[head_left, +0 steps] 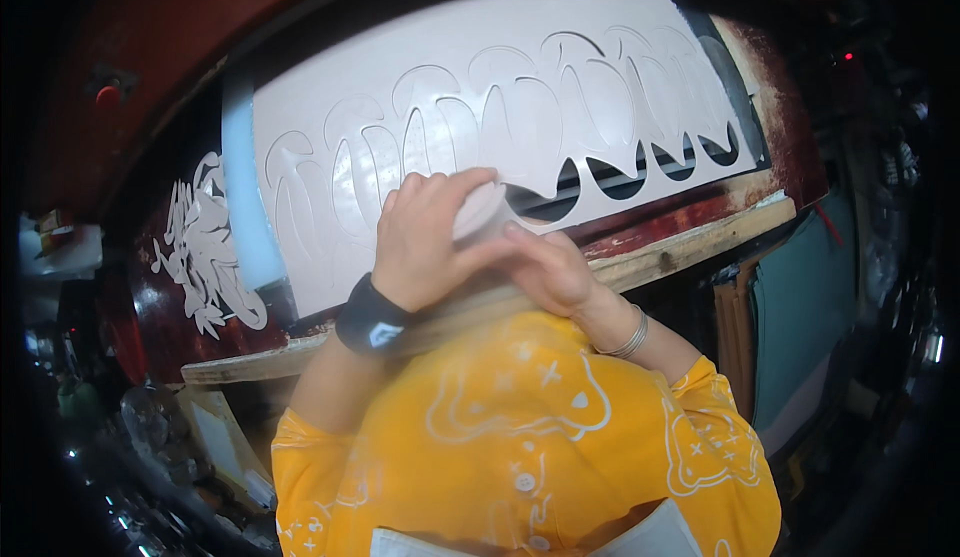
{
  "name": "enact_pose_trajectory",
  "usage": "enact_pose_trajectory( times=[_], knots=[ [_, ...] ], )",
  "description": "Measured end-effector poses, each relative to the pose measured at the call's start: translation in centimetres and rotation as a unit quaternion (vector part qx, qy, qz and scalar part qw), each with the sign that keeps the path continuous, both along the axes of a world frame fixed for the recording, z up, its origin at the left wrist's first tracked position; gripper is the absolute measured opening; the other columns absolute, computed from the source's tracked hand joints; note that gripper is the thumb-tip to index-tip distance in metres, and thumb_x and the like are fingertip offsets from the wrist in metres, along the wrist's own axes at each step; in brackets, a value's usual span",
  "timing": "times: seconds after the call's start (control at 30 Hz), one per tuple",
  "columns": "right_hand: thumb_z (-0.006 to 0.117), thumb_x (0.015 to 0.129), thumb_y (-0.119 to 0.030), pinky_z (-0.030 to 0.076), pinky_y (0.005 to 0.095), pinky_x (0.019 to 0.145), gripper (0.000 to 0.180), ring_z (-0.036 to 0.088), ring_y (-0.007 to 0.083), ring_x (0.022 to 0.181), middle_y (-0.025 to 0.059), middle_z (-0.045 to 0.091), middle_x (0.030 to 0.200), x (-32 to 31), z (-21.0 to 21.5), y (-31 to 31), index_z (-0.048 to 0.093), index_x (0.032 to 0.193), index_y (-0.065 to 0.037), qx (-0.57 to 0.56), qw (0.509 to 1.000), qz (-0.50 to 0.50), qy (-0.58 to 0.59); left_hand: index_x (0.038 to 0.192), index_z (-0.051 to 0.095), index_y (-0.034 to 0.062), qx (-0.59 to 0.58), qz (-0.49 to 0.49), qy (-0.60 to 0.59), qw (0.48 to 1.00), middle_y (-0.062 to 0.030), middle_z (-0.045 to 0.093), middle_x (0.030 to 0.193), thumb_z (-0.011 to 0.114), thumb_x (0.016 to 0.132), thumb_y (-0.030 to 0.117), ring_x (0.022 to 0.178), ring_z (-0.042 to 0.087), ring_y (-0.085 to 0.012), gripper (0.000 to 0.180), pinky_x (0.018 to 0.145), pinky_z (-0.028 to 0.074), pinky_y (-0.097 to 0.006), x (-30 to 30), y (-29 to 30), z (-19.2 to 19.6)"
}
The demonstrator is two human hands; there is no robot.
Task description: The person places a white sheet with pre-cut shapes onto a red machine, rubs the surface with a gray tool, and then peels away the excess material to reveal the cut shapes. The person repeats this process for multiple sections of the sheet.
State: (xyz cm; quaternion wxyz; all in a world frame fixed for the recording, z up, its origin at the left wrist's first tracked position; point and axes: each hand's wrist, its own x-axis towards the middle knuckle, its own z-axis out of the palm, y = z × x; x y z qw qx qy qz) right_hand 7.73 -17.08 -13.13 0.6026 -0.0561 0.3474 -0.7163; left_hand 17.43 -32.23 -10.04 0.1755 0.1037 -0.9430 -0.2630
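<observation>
A large pale pinkish-grey sheet point(350, 67) lies in front of me, scored with rows of curved, sole-like outlines. Along its near edge, several rounded gaps show dark beneath. My left hand point(420, 232), with a black band at the wrist, is closed around a small stack of pale cut pieces point(482, 210) held over the sheet's near edge. On the stack's near right side, my right hand point(555, 269), wearing bangles, has its fingertips pressed to the pieces. Blur and the hands hide the lower part of the stack.
A loose pile of pale curved offcuts point(205, 247) sits at the left, beside a light blue strip point(250, 187) under the sheet. A wooden rail point(690, 242) edges the dark red table near my body. Greenish panels point(810, 297) stand at the lower right.
</observation>
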Motion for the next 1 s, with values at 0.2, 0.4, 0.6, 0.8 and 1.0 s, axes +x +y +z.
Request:
enact_pose_trajectory(
  times=[0.2,0.4,0.6,0.8,1.0],
  knots=[
    [0.042,0.1,-0.025,0.048,0.0294,0.088,0.04,0.059,0.0189,0.106,0.0095,0.058,0.117,0.3,-2.1,-0.1,0.05,0.124,0.005,-0.026,0.991,0.001,0.128,0.11,0.062,0.0145,0.15,-0.056,-0.053,0.986,-0.0055,0.065,0.092,0.074,0.072,0.028,0.078,0.053,-0.0262,0.042,0.076,0.042,-0.035,-0.7,-1.6,1.2],
    [0.043,0.1,-0.028,0.052,0.0265,0.074,0.039,0.057,0.0163,0.105,0.0082,0.06,0.112,0.6,-0.6,-0.3,0.05,0.126,0.001,0.03,0.995,-0.02,0.091,0.112,0.062,0.0134,0.05,-0.071,-0.011,0.996,-0.0065,0.066,0.099,0.074,0.071,0.025,0.081,0.055,-0.0274,0.044,0.075,0.043,-0.036,-0.6,-1.2,-0.2],
    [0.042,0.1,-0.03,0.047,0.0347,0.09,0.037,0.058,0.018,0.103,0.0081,0.062,0.106,-0.6,-0.7,-1.2,0.051,0.123,-0.001,-0.032,0.999,-0.028,-0.02,0.112,0.061,0.0127,0.077,-0.014,0.014,0.997,-0.0067,0.065,0.099,0.074,0.071,0.021,0.08,0.055,-0.0276,0.044,0.074,0.044,-0.036,-0.8,-0.6,-0.1],
    [0.042,0.1,-0.03,0.043,0.0339,0.094,0.039,0.058,0.0177,0.102,0.0111,0.062,0.109,-0.4,-0.1,-1.5,0.056,0.118,0.001,-0.038,0.999,-0.027,0.006,0.113,0.062,0.011,0.131,-0.038,0.043,0.99,-0.0075,0.066,0.097,0.072,0.07,0.01,0.08,0.06,-0.0275,0.044,0.073,0.048,-0.034,-1.1,-1.5,-0.9],
    [0.048,0.098,-0.032,0.049,0.0293,0.078,0.04,0.062,0.0159,0.084,0.0096,0.065,0.096,-0.2,1.3,-1.9,0.062,0.107,0.005,0.087,0.951,-0.088,0.284,0.112,0.065,0.0066,0.282,-0.035,0.057,0.957,-0.0099,0.068,0.102,0.066,0.076,-0.001,0.09,0.065,-0.0183,0.037,0.08,0.05,-0.027,-0.2,-2.0,-0.3]
  ],
)
